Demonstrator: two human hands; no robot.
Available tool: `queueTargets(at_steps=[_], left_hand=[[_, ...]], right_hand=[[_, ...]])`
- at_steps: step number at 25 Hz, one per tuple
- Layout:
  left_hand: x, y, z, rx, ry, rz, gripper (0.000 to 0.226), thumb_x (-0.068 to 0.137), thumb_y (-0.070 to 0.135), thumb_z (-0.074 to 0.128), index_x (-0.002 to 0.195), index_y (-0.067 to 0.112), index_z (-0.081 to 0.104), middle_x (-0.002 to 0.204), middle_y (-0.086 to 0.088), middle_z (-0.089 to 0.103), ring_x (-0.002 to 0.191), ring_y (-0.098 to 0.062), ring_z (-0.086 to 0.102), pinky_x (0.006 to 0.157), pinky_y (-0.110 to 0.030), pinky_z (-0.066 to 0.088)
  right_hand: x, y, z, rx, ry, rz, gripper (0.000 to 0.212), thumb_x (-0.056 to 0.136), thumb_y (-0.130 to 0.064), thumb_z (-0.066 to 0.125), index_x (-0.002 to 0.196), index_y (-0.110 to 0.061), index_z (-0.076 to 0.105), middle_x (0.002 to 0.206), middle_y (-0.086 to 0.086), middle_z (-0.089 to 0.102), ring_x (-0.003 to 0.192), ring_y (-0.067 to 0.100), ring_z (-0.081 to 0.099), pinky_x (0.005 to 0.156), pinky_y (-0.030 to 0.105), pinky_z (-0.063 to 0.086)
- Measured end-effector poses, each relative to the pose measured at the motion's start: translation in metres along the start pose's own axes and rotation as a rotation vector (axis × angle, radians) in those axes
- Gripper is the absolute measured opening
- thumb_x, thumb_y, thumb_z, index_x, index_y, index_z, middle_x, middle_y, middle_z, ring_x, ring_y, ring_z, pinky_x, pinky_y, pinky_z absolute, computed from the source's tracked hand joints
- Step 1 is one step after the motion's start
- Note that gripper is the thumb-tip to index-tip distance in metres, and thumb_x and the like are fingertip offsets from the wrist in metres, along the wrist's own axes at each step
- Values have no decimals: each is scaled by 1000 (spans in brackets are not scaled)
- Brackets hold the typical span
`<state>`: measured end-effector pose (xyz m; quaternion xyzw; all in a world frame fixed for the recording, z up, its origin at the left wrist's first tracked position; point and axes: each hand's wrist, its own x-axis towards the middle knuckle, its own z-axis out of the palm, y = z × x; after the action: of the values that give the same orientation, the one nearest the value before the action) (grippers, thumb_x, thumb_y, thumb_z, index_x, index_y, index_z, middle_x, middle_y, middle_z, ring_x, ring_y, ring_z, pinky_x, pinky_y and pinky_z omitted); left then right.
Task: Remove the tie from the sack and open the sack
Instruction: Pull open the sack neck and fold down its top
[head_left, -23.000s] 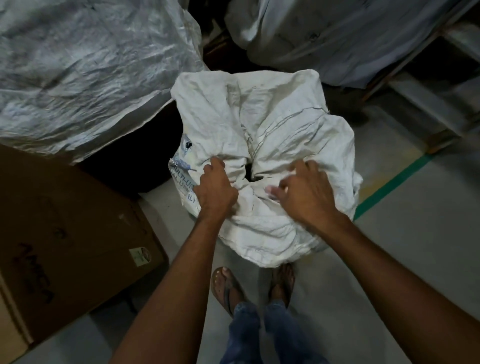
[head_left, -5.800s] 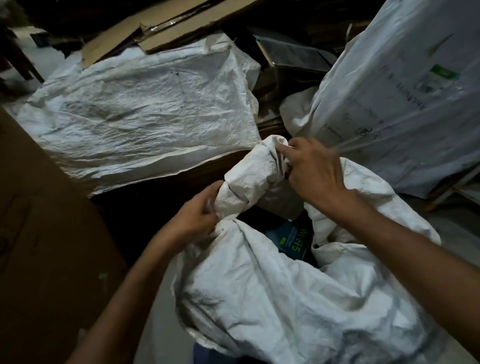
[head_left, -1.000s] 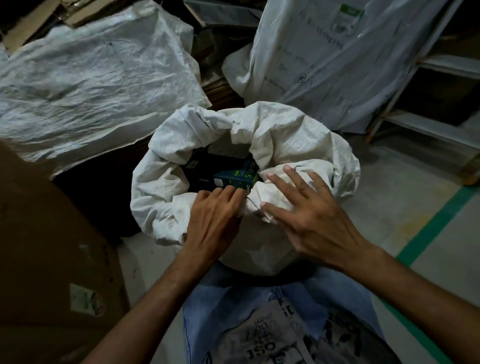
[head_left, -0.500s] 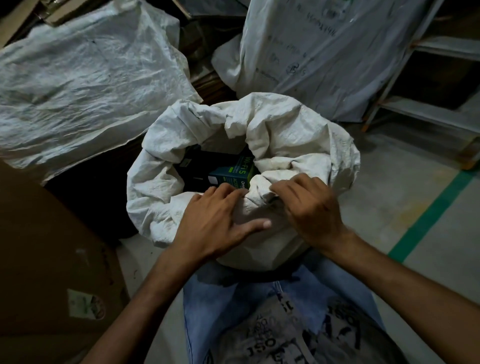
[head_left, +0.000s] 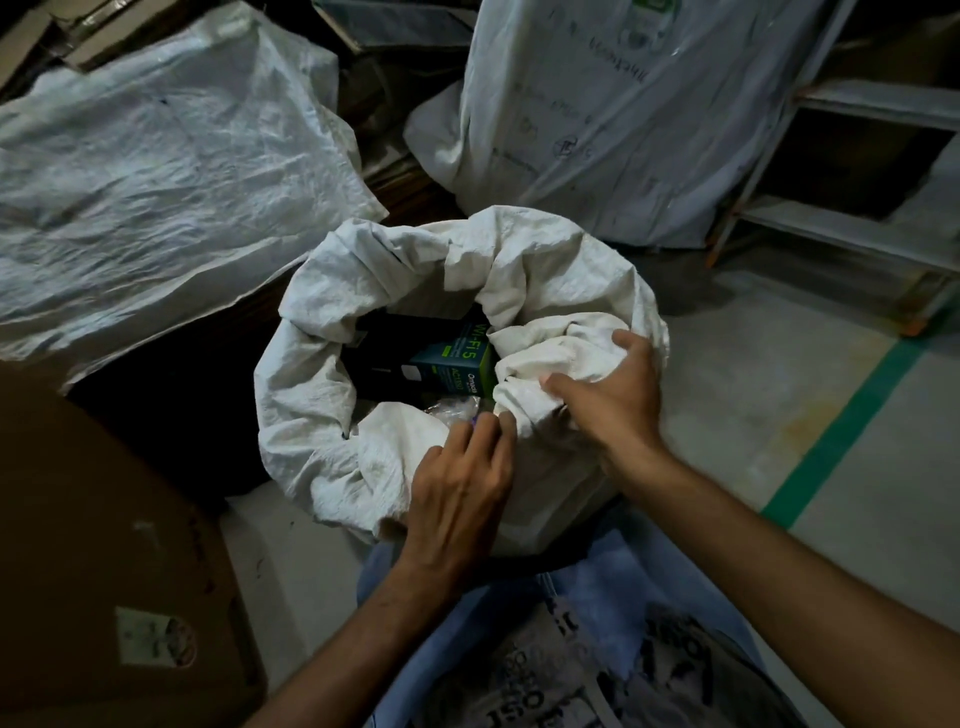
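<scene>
Sack (head_left: 322, 364) stands open on the floor between both arms, its rim rolled down, left hand (head_left: 457, 488) pinching the near rim, right hand (head_left: 613, 395) gripping bunched cloth beside a box (head_left: 452, 364).

Dim, murky indoor light, deep shadows, wide-angle edge distortion

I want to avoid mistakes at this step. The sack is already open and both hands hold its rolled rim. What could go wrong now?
1. The right hand bunches the rim of the sack inward; if released, the fabric may fall back over the opening.
2. The dark box marked Wi-Fi 5 lies just under the rim; pulling the fabric hard could drag or tip it.
3. The left hand presses the near rim toward the person, so the sack might lean.
</scene>
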<state>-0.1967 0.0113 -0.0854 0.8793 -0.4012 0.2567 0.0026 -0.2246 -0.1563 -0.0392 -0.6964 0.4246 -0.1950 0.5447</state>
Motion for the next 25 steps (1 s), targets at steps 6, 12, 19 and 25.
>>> queueTargets(at_steps=[6,12,19,25], left_hand=[[44,-45,-31,-479,-190,-64,47,102,62,38,120,31,68,107,8,71,91,-17,69,61,-30,50],[165,-92,14,-38,-121,223,112,76,32,83,163,33,12,170,-5,17,153,-33,22,117,-56,26],[294,-126,49,5,-201,265,67,89,27,69,151,32,44,122,-10,68,101,-36,69,79,-43,48],[367,-164,58,-145,-270,275,32,97,33,63,128,27,64,116,-6,72,105,-29,68,75,-33,41]], right_hand=[[11,-11,-5,58,47,-104,59,77,10,64,124,-25,62,118,-11,58,110,8,54,85,16,47],[27,-20,-14,149,-92,-25,51,67,9,49,96,-28,70,107,-13,71,105,18,67,90,49,60],[56,-26,-42,-272,-244,-143,37,77,-18,50,103,-36,70,109,-12,73,106,19,68,92,44,58],[75,-87,-32,-495,-218,-471,91,69,-32,71,152,-30,34,159,-4,26,147,21,23,121,43,28]])
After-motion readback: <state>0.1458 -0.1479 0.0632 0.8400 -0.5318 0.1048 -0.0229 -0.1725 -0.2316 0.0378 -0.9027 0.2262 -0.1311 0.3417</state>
